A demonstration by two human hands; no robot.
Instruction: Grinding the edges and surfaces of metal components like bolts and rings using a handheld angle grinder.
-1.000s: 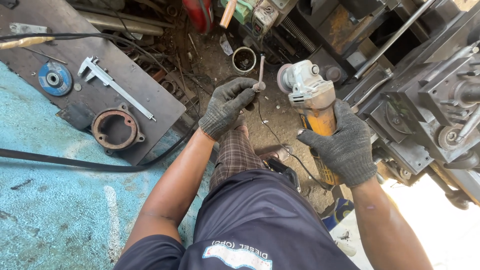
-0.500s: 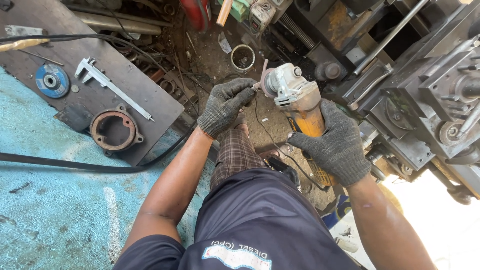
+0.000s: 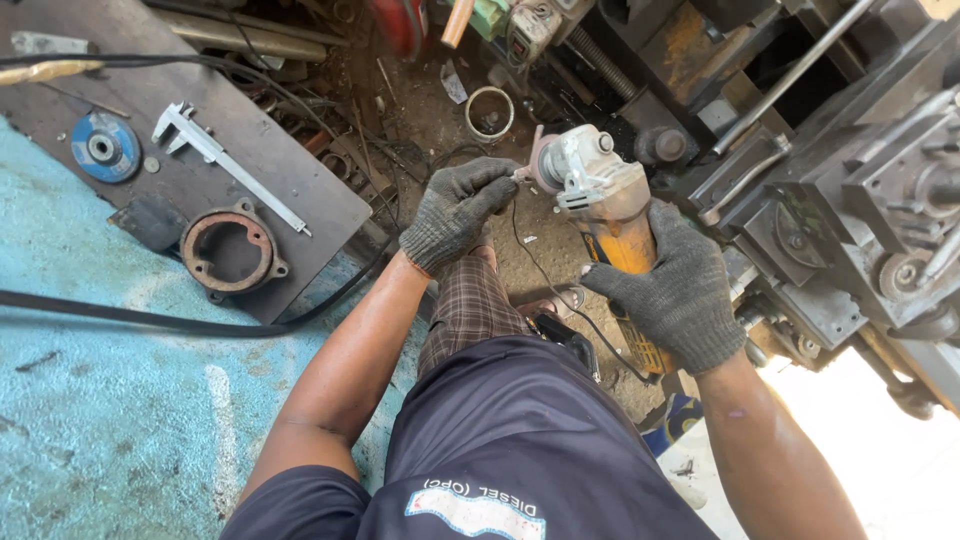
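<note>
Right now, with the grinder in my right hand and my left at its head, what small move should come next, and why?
Probably turn the small tool at the spindle. Your gloved left hand pinches it against the angle grinder head, where no disc can be seen mounted, while your right hand grips the yellow body. A blue disc lies on the dark plate.

A dark metal plate is lying on the blue-painted floor. A blue grinding disc is resting near the plate's left end, and a steel caliper is stretching diagonally across it. A rusty ring-shaped flange is sitting at the plate's lower edge. A black cable is trailing over the floor. A small round tin is standing in the dirt beside grey machinery.
</note>
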